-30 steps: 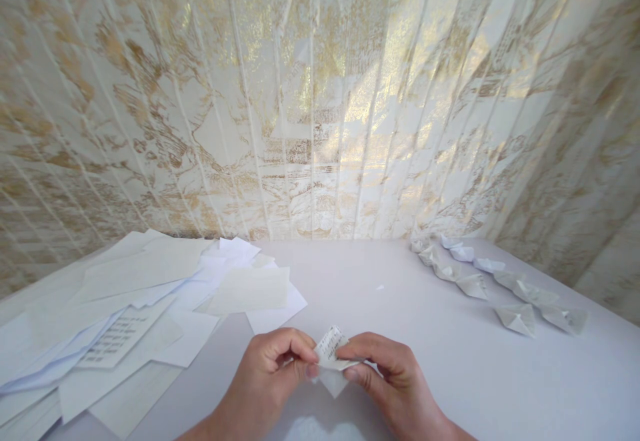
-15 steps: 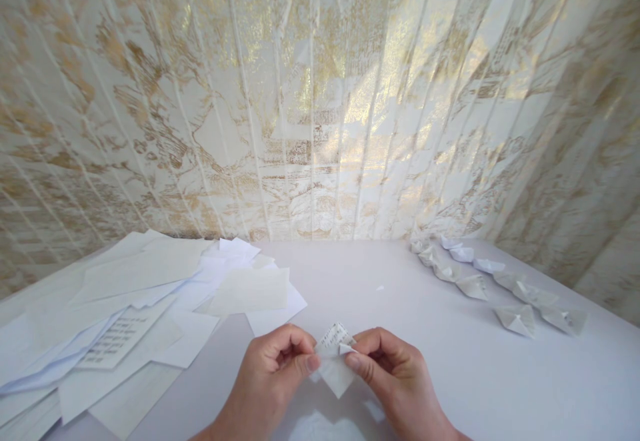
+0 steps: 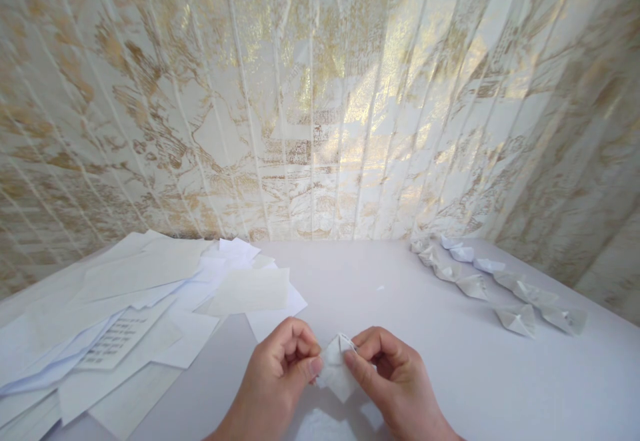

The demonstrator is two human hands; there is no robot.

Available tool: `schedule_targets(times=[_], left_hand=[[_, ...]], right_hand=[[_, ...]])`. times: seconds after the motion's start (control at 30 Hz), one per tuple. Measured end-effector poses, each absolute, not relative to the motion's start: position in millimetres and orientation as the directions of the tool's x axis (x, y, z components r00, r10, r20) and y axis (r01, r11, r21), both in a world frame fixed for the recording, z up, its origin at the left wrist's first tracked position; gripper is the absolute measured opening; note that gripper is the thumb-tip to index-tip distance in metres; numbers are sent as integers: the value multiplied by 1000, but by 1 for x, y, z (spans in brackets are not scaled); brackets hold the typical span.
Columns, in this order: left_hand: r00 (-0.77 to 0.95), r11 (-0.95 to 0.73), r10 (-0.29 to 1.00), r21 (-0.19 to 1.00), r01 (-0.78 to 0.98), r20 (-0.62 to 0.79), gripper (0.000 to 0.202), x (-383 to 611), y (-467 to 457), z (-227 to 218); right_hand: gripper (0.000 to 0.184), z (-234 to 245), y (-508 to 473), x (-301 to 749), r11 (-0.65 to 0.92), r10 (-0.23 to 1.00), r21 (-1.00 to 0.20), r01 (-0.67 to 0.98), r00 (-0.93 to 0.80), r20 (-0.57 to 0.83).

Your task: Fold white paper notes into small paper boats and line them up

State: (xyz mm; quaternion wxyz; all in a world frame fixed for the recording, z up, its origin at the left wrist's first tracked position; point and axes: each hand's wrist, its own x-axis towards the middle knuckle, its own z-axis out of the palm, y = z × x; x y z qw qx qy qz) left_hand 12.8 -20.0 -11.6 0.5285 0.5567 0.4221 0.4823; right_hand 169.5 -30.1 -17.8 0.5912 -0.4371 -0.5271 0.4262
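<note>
1. Small white folded-paper piece (image 3: 339, 373): held between both hands, above the smooth white tabletop (image 3: 345, 281).
2. Left hand (image 3: 280, 377): thumb and forefinger pinching the piece's left edge.
3. Right hand (image 3: 397, 374): thumb on the near face, gripping the right side.
4. Loose white paper sheets (image 3: 145, 267): overlapping, left.
5. White folded-paper boats (image 3: 516, 321): grouped right, well apart from the hands.
</note>
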Motion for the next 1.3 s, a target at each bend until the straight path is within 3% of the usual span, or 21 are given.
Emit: schedule_targets(times=[0.1, 0.27, 0.57, 0.73, 0.93, 1.13, 1.3], left_hand=[[236, -27, 970, 992, -126, 57, 28, 16, -21, -13], [279, 7, 960, 999, -49, 7, 14, 19, -26, -4], [212, 179, 963, 983, -48, -166, 26, 18, -24, -6], [178, 151, 974, 987, -45, -141, 25, 18, -25, -4], [207, 154, 968, 988, -30, -144, 29, 22, -29, -2], [182, 145, 972, 988, 46, -151, 29, 22, -27, -6], [158, 92, 982, 993, 70, -102, 25, 23, -29, -2]], right_hand=[[31, -18, -30, 169, 276, 958, -961, -19, 91, 273], [30, -20, -31, 167, 289, 955, -956, -46, 74, 286], [20, -18, -30, 172, 315, 941, -948, -56, -109, 319], [22, -18, -31, 171, 276, 955, -952, -131, -74, 287], [28, -18, -34, 167, 281, 959, -957, -77, -25, 284], [24, -16, -34, 168, 189, 978, -982, -23, -84, 190], [23, -17, -33, 170, 187, 975, -976, -109, -104, 199]])
